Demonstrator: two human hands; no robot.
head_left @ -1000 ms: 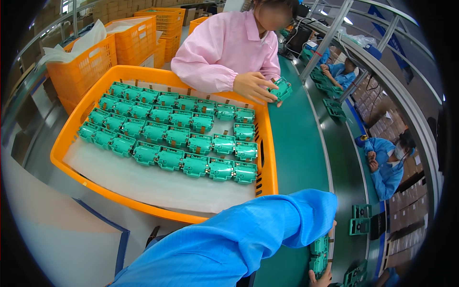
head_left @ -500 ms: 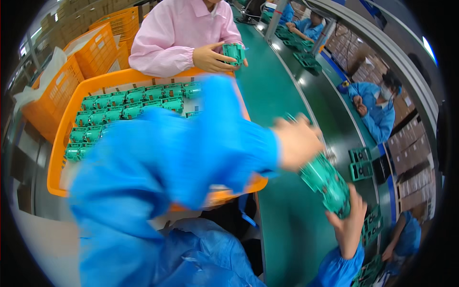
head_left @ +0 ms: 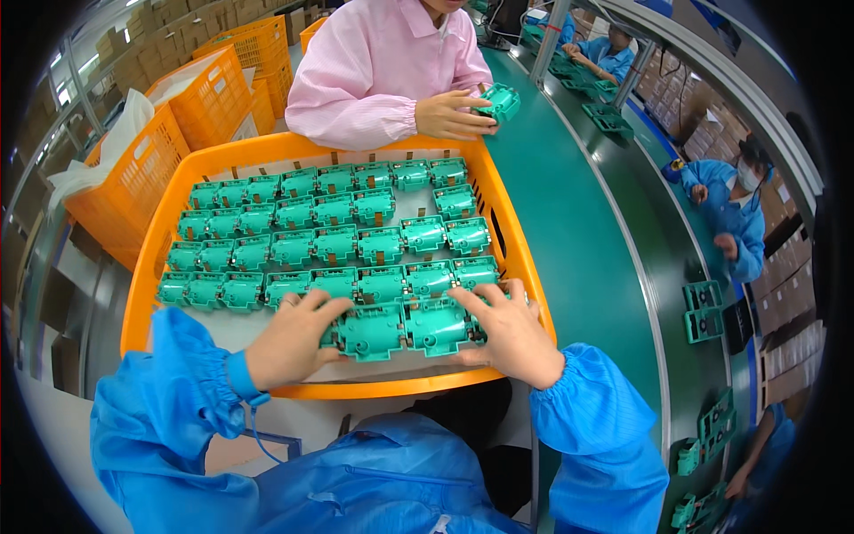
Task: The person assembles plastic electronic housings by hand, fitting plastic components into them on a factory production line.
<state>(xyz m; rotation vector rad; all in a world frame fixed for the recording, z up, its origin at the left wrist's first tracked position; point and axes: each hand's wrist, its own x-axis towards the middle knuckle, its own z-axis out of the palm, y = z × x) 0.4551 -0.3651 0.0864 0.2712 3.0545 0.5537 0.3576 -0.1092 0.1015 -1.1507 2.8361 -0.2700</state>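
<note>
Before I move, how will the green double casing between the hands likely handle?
The green double casing looks moulded and hard-edged, so probably stiff. It might flex midway, where its halves meet. Its glossy surface could slip, though the left hand and right hand hold opposite ends.

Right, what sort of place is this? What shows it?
Probably a factory assembly line: rows of matching green parts in an orange crate, and workers in blue smocks along a long green bench.

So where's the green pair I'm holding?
Head view, just below centre: the green pair is between your left hand and right hand, by the orange basket's near rim.
</note>
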